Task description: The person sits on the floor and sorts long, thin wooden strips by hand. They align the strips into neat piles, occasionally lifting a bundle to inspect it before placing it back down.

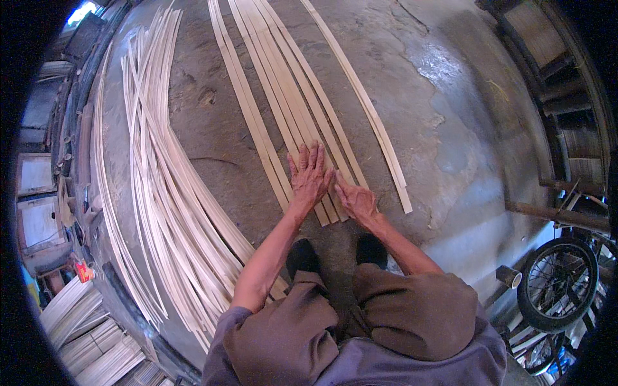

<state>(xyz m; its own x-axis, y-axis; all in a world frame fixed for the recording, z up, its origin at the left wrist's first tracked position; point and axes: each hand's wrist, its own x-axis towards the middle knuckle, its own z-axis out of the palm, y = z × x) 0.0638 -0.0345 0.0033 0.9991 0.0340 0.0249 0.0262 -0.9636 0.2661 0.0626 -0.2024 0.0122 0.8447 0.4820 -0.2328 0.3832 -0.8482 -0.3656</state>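
Long, flat, pale bamboo strips (283, 96) lie side by side on the floor, their near ends close to my feet. My left hand (310, 177) presses flat on the middle strips, fingers spread. Just to its right, my right hand (356, 201) has its fingers drawn together on the edge of a strip; part of that grip is hidden beneath the hand. A pair of strips (261, 145) rests slightly apart to the left of the middle group. Farther right lies another separate pair of strips (376, 119).
A large, loose pile of strips (170, 174) spreads along the left. The grey floor (418, 161) is worn and patchy. At the right stand a spoked wheel (559, 283) and a pipe (508, 276). Stacked slats (96, 341) fill the lower left corner.
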